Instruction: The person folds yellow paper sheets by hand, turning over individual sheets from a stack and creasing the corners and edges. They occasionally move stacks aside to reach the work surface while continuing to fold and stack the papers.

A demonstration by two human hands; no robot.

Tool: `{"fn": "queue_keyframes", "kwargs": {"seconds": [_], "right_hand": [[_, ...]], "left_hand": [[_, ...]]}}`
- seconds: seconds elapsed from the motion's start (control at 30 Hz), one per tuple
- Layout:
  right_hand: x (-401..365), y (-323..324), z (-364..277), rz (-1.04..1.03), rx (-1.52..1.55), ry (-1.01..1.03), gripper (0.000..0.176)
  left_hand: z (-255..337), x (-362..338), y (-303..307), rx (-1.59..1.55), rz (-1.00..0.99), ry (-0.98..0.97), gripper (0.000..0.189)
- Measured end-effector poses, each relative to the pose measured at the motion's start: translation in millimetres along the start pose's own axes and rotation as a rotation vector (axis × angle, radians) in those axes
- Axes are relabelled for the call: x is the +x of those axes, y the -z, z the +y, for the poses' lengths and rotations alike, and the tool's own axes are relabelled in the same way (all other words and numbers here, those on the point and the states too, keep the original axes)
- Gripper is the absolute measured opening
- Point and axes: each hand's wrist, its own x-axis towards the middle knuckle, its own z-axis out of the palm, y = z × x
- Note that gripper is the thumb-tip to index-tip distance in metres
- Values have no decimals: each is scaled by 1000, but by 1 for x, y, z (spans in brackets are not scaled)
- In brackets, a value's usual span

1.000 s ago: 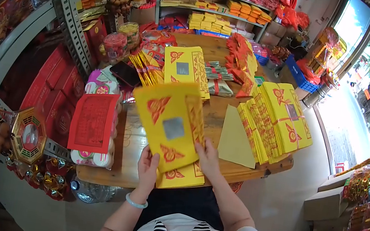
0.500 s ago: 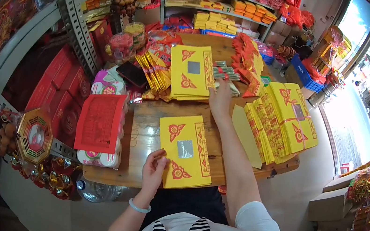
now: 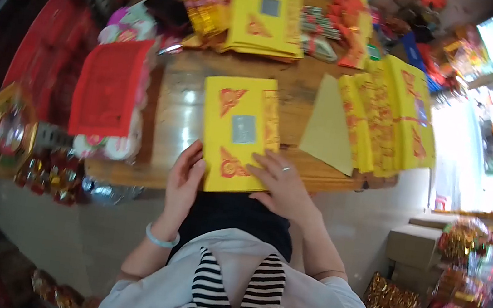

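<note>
Touching one stack of yellow printed paper [image 3: 240, 106] with both hands, neither clenched, at the centre of the frame, near the front of a wooden table [image 3: 180, 107]. About the room, left to right: gold bagua mirror [image 3: 11, 127] at the left edge, pale floor [image 3: 48, 221] at lower left, bright doorway [image 3: 465, 147] at right, cardboard box [image 3: 413, 247] at lower right. Left hand [image 3: 184, 173] loosely half-curled against the stack's left edge, with a pale bracelet [image 3: 163, 237] at the wrist. Right hand [image 3: 284, 188] laid over the lower right corner, fingers extended, thumb lower, wearing one ring [image 3: 286, 168]. Counted left to right: one red printed sheet [image 3: 108, 87] over wrapped white rolls [image 3: 118, 147], one gold-foil bundle [image 3: 204, 9] at upper left, two red emblems and one silver square [image 3: 244, 130] on the touched stack, one second yellow stack [image 3: 249, 3] at upper centre, one plain pale sheet [image 3: 329, 128], one tied yellow bundle [image 3: 392, 124] at right.
</note>
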Motion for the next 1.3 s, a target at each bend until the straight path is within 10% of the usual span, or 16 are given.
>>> {"fn": "queue_keyframes", "kwargs": {"seconds": [0.9, 1.3], "right_hand": [[-22, 18, 21, 268, 57, -5, 21], [-15, 17, 10, 366, 563, -432, 8]], "left_hand": [[24, 3, -29, -76, -79, 150, 37], [14, 1, -16, -35, 42, 107, 36]]}}
